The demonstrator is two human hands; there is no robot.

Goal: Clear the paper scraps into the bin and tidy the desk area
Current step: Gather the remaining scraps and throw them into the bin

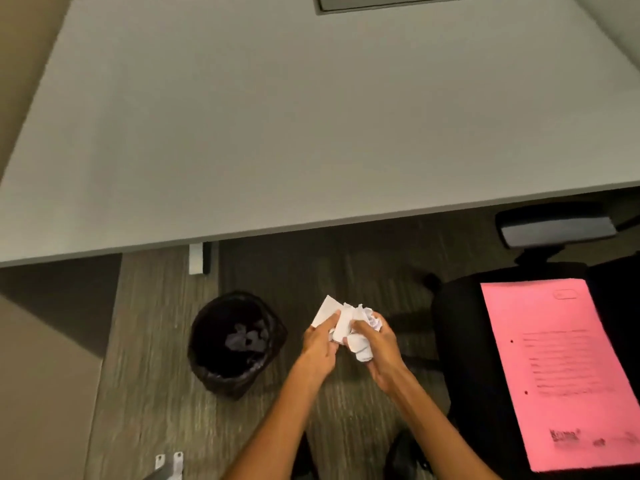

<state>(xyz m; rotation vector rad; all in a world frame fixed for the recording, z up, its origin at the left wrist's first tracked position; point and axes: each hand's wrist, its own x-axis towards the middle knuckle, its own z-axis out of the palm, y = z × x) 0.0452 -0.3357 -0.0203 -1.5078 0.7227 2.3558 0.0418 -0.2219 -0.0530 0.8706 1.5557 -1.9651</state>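
Here both hands meet over the carpeted floor (346, 271), in front of the desk (277, 116). The left hand (320, 344) and right hand (379, 355) are closed together around one bundle of white paper scraps (346, 323); crumpled ends stick out above the fingers and below the right thumb. One flatter piece projects up and to the left from the left hand's grip. The bin (235, 344), round and lined with a black bag, stands on the floor just left of the hands; a few pale crumpled pieces lie at its bottom. The bundle is held beside the bin, not over its opening. To the right, a black office chair (457, 341) carries a pink folder (561, 368) lying flat on its seat. Printed lines on the folder are too blurred to read.
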